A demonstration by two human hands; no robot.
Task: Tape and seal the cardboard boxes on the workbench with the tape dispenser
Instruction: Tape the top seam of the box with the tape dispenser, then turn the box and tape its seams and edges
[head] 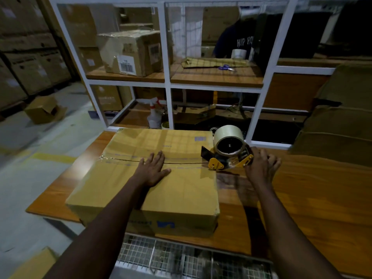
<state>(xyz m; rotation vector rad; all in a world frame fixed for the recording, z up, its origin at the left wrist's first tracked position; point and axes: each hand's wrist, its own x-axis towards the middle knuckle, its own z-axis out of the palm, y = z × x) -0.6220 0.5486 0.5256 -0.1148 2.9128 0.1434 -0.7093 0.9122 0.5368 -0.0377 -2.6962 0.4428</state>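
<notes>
A closed cardboard box (181,190) lies on the wooden workbench (314,194), its top flaps meeting in a seam running left to right. Clear tape covers the seam's left part. My left hand (154,169) presses flat on the box top, fingers spread across the seam. A yellow and black tape dispenser (227,154) with a roll of clear tape sits at the box's right edge, at the end of the seam. My right hand (260,165) grips the dispenser's handle from the right, and the handle itself is hidden under my fingers.
A white-framed glass partition (168,63) stands behind the bench, with another box (130,53), scissors (225,67), a tape roll (238,53) and a person (237,39) beyond it. Stacked cartons (26,57) line the left wall. An open box (45,109) lies on the floor. Wire mesh (181,258) runs below the bench's near edge.
</notes>
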